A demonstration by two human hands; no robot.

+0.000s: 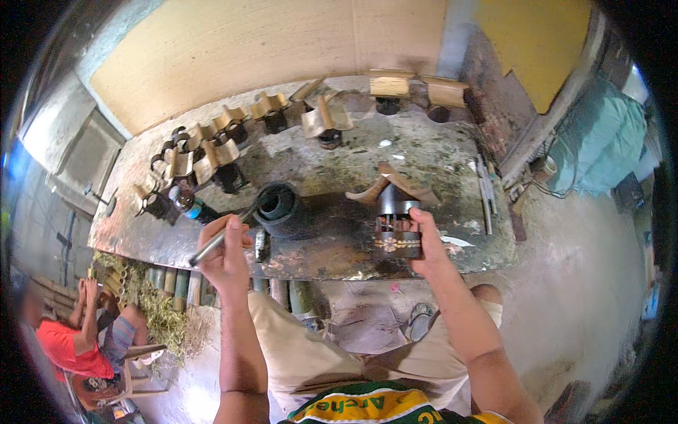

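My left hand [227, 258] is closed around a slim brush-like stick [207, 250], held like a pen, its far end slanting toward a round black container [288, 225]. Whether the tip dips inside is too small to tell. My right hand [428, 247] grips a small dark bamboo house [390, 225] by its right side, upright over the table's near part. It has a peaked roof of split bamboo, openings with upright bars, and a pale carved flower band round the base. Beside the container stands a bottle [187, 203] with a blue label.
Several similar bamboo houses [327, 120] stand along the far and left parts of the stained table [424, 152]. Long thin rods [484, 192] lie near its right edge. Bamboo lengths [180, 288] sit below the left front. Another person [74, 346] sits at lower left.
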